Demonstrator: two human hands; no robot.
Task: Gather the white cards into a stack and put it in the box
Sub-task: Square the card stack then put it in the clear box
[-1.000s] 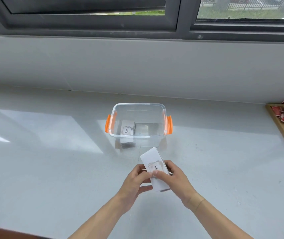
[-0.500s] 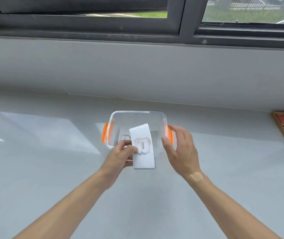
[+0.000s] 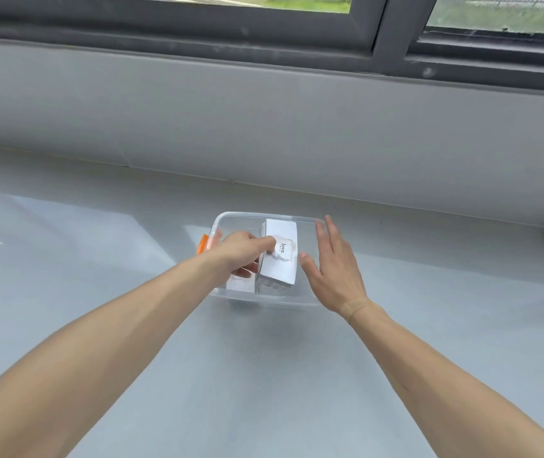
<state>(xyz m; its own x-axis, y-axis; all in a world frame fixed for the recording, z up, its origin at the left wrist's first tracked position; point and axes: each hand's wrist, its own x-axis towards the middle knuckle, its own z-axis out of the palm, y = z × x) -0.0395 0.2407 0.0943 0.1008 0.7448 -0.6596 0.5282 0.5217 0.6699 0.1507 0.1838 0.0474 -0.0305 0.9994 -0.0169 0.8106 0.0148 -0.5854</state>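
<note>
The stack [image 3: 278, 256], held in front of the box [image 3: 265, 216] half a second ago, is now lowered inside it, so placement is judged almost done. It is pinched by the left hand [image 3: 240, 251], thumb on top. The right hand [image 3: 333, 267] is spread open, holding nothing, at the box's right side. The stack's long axis runs near to far, its far end pointing at the back wall.

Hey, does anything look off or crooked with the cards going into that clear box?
Nothing stands out. The left hand holds the squared white card stack inside the clear box; the right hand is open beside it. Nothing is spilled.
</note>
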